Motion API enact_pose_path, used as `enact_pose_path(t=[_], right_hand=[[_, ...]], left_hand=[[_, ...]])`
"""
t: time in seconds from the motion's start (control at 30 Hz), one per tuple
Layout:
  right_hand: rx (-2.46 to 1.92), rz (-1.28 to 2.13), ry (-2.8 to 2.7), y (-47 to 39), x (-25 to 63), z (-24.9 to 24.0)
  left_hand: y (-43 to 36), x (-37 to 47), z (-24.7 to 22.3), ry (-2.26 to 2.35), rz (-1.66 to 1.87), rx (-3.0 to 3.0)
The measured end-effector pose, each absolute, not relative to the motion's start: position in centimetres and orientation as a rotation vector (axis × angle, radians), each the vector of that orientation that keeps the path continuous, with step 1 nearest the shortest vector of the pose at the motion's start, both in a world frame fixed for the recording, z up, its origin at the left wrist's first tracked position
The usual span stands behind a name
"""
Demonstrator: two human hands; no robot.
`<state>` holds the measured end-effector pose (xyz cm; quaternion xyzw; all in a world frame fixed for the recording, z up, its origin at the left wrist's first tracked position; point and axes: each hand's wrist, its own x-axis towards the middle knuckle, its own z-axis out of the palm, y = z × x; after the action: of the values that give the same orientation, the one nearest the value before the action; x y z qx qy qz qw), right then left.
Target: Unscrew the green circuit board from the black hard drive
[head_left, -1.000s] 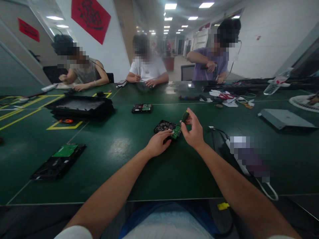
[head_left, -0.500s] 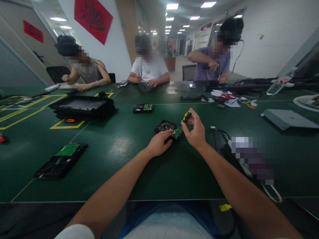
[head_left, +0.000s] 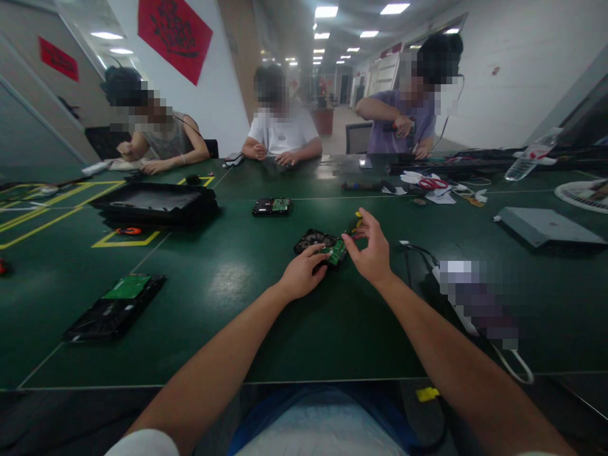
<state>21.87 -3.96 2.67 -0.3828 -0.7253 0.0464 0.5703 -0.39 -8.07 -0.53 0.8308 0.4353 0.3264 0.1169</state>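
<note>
A black hard drive (head_left: 311, 239) with a green circuit board (head_left: 335, 252) lies on the table in front of me. My left hand (head_left: 304, 272) holds it from the near left side, its fingers over the casing and the board's edge, its thumb near the front edge. Just right of the drive, my right hand (head_left: 370, 250) pinches a small yellow and dark screwdriver (head_left: 358, 221) between thumb and fingers. Most of its handle is hidden behind the fingers, and I cannot make out whether the tip touches the drive.
More hard drives lie at the left (head_left: 116, 307) and farther back (head_left: 271, 206). Stacked black trays (head_left: 156, 202) stand back left. On the right are a grey metal box (head_left: 551, 227), a blurred-out device (head_left: 479, 304) with a cable, red scissors (head_left: 432, 183) and a plastic bottle (head_left: 532, 155). Three people sit opposite.
The screwdriver has turned in my right hand, and less of its handle shows now. My left hand's fingers have shifted slightly on the hard drive, which stays in place.
</note>
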Motion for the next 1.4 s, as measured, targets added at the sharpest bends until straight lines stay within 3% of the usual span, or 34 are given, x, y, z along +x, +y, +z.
enact_pose_path(t=[1.4], right_hand=[[-0.884, 0.095, -1.698, -4.09, 21.9, 2.74]], left_hand=[[-8.04, -0.36, -0.46, 1.335, 0.911, 2.349]])
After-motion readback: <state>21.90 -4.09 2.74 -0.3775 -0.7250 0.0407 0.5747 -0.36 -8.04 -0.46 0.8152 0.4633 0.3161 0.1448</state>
